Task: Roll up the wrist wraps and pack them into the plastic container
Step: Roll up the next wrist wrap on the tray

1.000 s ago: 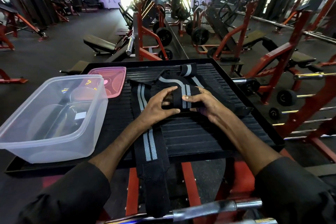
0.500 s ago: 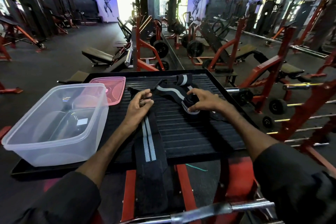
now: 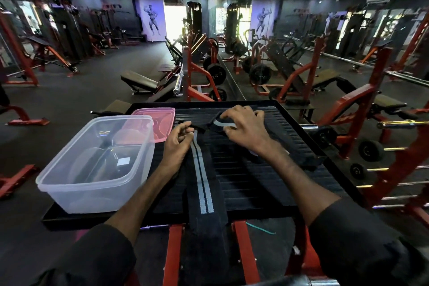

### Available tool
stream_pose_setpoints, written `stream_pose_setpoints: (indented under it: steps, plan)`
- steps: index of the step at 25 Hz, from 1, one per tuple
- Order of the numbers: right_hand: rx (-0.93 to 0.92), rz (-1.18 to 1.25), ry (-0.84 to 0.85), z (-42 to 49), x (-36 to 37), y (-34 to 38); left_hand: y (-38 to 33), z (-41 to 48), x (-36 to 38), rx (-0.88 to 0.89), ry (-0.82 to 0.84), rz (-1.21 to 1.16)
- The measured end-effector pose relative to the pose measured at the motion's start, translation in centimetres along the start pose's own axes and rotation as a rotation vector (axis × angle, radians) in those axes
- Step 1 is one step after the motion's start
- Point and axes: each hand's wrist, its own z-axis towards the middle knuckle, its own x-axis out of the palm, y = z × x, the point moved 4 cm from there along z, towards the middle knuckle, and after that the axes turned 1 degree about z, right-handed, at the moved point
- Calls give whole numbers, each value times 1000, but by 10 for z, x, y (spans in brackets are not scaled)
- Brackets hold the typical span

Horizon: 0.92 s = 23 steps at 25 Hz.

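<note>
While the left hand point(image 3: 178, 140) pinched the far end of the striped wrist wrap point(image 3: 202, 183) between its curled fingers and thumb, the right hand point(image 3: 243, 129) was clawed over the second wrist wrap point(image 3: 222, 123), fingers bent and thumb tucked in, grasping the bunched cloth. Both hands worked near the far middle of the black ribbed platform point(image 3: 243, 183). The striped wrist wrap lay flat down the platform's middle, its two grey stripes facing up, and its near end hung over the platform's near edge. The second wrist wrap sat crumpled toward the platform's far edge, just beside the first wrap's far end, one curved grey stripe showing under the right hand; a dark strip trailed from under that wrist toward the platform's right edge. The plastic container point(image 3: 92, 193) stood upright and uncovered on the platform's left part, clear-walled, with neither wrap inside it. A pink lid point(image 3: 160, 115) lay on the platform's far left corner, touching the container's far side.
</note>
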Motion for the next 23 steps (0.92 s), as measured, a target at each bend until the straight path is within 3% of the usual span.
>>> stream_pose_setpoints:
  steps: [3, 7, 14, 23]
  plan:
    - [67, 249, 59, 10, 33, 3, 7, 4, -11, -34, -61, 2]
    - [178, 381, 131, 21, 74, -9, 23, 14, -23, -90, -135, -14]
    - [244, 392, 207, 55, 106, -9, 40, 31, -22, -298, -64, -15]
    - [215, 374, 321, 104, 157, -8, 52, 33, -17, -336, -30, 41]
